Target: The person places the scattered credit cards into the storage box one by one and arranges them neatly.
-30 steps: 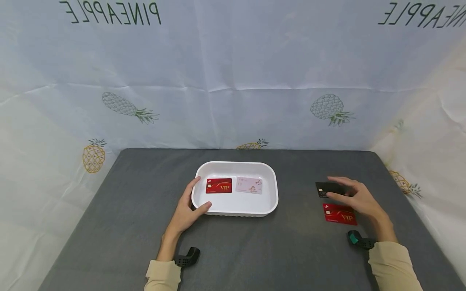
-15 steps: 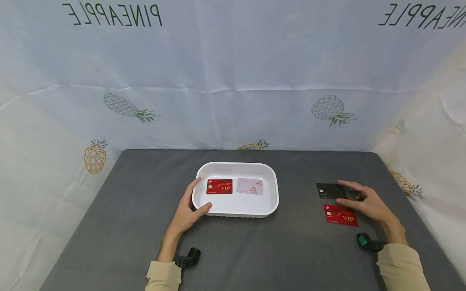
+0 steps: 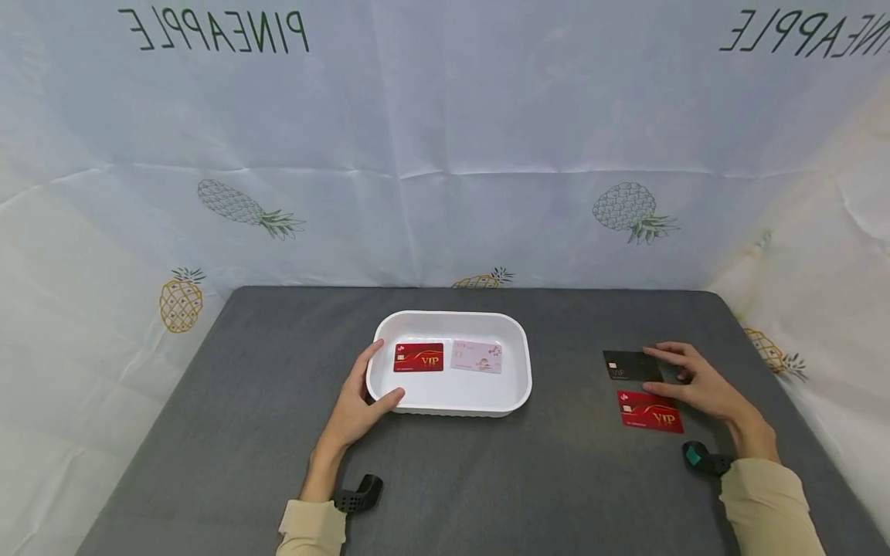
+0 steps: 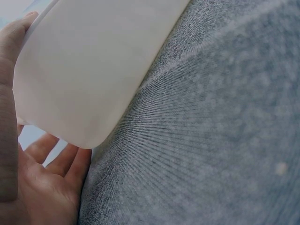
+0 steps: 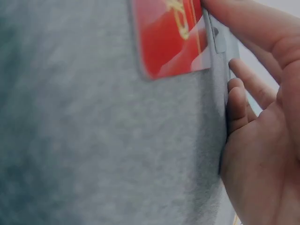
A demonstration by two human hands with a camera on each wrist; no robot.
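Note:
In the head view my left hand (image 3: 354,409) grips the left end of a white tray (image 3: 459,405), thumb at the near rim and fingers round the left side. A red VIP card (image 3: 419,357) and a pale pink card (image 3: 476,357) lie flat inside the tray. My right hand (image 3: 705,390) pinches the right part of a black VIP card (image 3: 626,366) across its far and near edges; the card lies flat on the table. Just nearer than it lies another red VIP card (image 3: 650,411), beside my thumb. The right wrist view shows this red card (image 5: 171,42) near the thumb.
A dark grey cloth covers the table (image 3: 487,479). Behind it hangs a pale curtain (image 3: 445,116) printed with pineapples, which also runs down both sides. A black band (image 3: 360,494) is on the left wrist, another (image 3: 705,461) on the right.
My right hand has moved right along the black card, from above its middle to its right end. Since half a second ago it has barely shifted. My left hand and the tray stay in place.

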